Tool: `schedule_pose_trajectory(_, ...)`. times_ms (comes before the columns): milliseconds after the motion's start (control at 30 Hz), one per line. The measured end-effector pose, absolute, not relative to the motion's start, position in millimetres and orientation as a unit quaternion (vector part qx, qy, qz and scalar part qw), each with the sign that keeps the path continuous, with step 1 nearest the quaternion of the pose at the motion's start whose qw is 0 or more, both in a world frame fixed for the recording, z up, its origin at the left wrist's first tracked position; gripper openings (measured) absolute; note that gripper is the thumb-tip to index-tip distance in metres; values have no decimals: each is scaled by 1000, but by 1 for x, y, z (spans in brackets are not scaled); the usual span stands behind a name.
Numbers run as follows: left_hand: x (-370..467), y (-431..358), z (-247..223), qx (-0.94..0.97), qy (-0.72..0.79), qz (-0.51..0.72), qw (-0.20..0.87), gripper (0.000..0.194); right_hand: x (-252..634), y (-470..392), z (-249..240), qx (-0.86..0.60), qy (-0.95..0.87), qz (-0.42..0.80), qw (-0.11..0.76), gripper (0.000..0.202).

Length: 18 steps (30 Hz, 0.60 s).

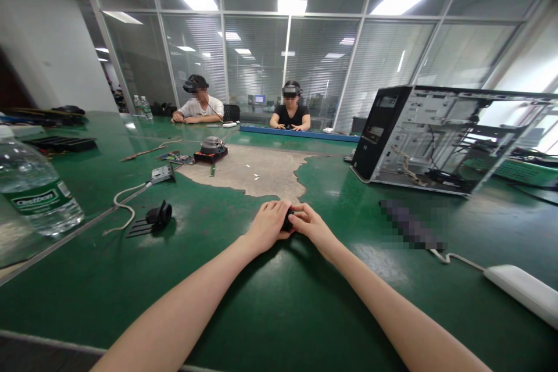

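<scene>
My left hand [269,224] and my right hand [310,225] meet over the green table, in the middle of the head view. Between them they grip a small black part [287,221], mostly covered by the fingers, so its kind does not show. Both hands are closed on it. Left of my hands lies a black plastic piece with a round collar and long prongs [157,218]. Just beyond my fingers is a bare tan patch [265,171] of the tabletop with a few white scraps on it.
An open computer case [387,133] stands at the right. Near it are a blurred-out dark object [410,225] and a white power bank-like box [523,290] with a cable. A water bottle [37,192] stands left. A heatsink-like part [211,149] sits ahead; two people work across the table.
</scene>
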State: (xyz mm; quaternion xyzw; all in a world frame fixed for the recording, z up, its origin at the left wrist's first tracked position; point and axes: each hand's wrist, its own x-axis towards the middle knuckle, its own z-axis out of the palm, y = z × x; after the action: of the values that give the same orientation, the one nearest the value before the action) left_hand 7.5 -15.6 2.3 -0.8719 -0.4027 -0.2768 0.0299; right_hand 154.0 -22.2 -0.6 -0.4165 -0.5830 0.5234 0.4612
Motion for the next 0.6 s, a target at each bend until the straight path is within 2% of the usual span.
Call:
schedule_pose_trajectory(400, 7, -17, 4, -870, -409, -273, 21, 55, 169, -13, 0, -468, -517, 525, 488, 31)
schedule_pose_trajectory(600, 9, -17, 2, -870, -409, -275, 30, 52, 154, -15, -5, -439, -532, 558, 462, 30)
